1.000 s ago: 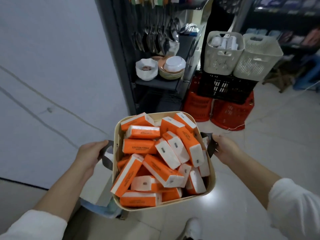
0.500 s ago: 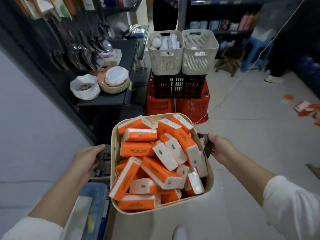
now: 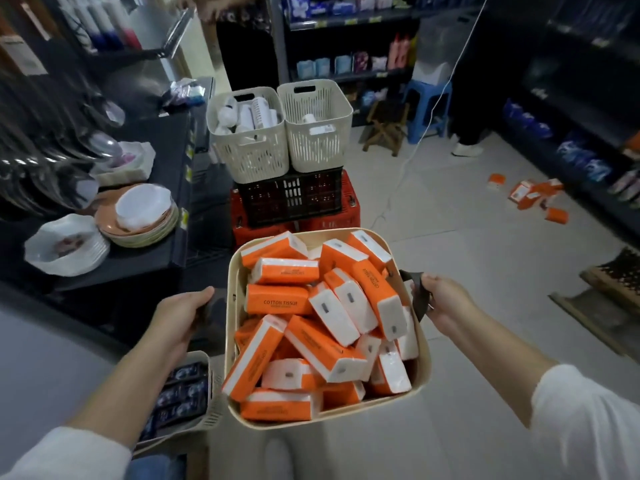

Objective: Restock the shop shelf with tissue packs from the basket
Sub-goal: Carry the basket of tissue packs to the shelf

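Left hand (image 3: 180,318) and right hand (image 3: 446,301): each clenched round a dark side handle (image 3: 415,289) of the cream basket (image 3: 427,358), held above the tiled floor (image 3: 485,258), near centre. Tissue packs (image 3: 277,299): orange and white, heaped loosely inside the basket, up to the rim. Further loose packs (image 3: 526,194): scattered on the floor, far right, beside the dark shelf (image 3: 595,199).

Cream basket (image 3: 420,372) — orange-and-white tissue packs (image 3: 278,304) — red crates (image 3: 341,216).
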Demonstrator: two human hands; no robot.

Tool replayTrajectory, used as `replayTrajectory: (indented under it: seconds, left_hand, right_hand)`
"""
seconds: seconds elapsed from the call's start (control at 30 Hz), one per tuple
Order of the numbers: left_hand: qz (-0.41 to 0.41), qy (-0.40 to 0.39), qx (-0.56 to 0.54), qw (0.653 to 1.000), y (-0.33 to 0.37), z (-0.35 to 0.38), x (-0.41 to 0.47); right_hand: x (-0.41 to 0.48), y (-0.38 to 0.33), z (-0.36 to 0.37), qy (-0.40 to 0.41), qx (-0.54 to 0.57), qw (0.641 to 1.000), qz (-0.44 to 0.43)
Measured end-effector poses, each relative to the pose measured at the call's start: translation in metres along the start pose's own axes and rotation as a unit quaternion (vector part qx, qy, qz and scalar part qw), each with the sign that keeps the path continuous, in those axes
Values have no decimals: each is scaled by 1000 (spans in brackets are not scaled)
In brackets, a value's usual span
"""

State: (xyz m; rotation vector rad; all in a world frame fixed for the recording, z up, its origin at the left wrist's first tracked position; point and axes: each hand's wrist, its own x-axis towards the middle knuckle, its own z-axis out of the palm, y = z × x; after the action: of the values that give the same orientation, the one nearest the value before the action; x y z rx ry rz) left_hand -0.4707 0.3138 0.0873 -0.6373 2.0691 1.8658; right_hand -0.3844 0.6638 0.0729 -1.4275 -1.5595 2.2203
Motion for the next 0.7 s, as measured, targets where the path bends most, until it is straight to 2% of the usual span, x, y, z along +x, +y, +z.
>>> replayTrajectory:
  seconds: [0.1,0.33,0.7]
  left_hand:
    - [1,-7,8,1000,1,9,11]
    - [-15,-106,51,993,42,49,90]
    - [14,-229,74,971,122,116,163]
  right_hand:
    - [1,-2,-1,18,0,1000,5]
    - [18,-19,11,117,77,990,-1]
    - [30,-36,37,236,216,947,-3]
